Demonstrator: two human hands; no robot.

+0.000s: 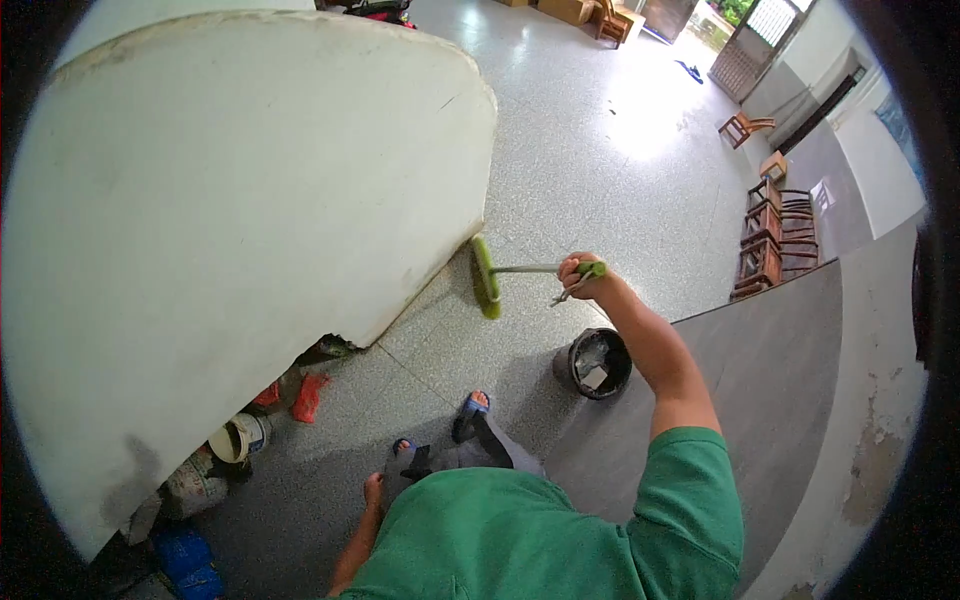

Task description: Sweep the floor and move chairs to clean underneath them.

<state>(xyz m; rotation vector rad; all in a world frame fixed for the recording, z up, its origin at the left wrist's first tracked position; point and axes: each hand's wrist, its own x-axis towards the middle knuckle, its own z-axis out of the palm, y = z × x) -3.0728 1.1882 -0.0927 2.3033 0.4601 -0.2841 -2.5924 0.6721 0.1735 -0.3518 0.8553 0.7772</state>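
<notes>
A green-headed broom (486,277) with a pale handle is held in my right hand (579,274), close to the green grip at the handle's top end. A light cord hangs from that end. The broom head is at the speckled floor (592,187), beside the lower corner of a white wall panel (262,172). My left hand (373,487) hangs down by my left leg; its fingers look curled, and nothing shows in it. To the right of my feet stands a black bucket (601,364) with a white piece and plastic inside.
Under the panel's broken lower edge lie a red bag (307,397), a white pail (241,438), a stained sack (193,484) and a blue container (186,561). Wooden chairs (763,236) line the right wall. A small wooden chair (742,129) stands nearer the open door (761,45).
</notes>
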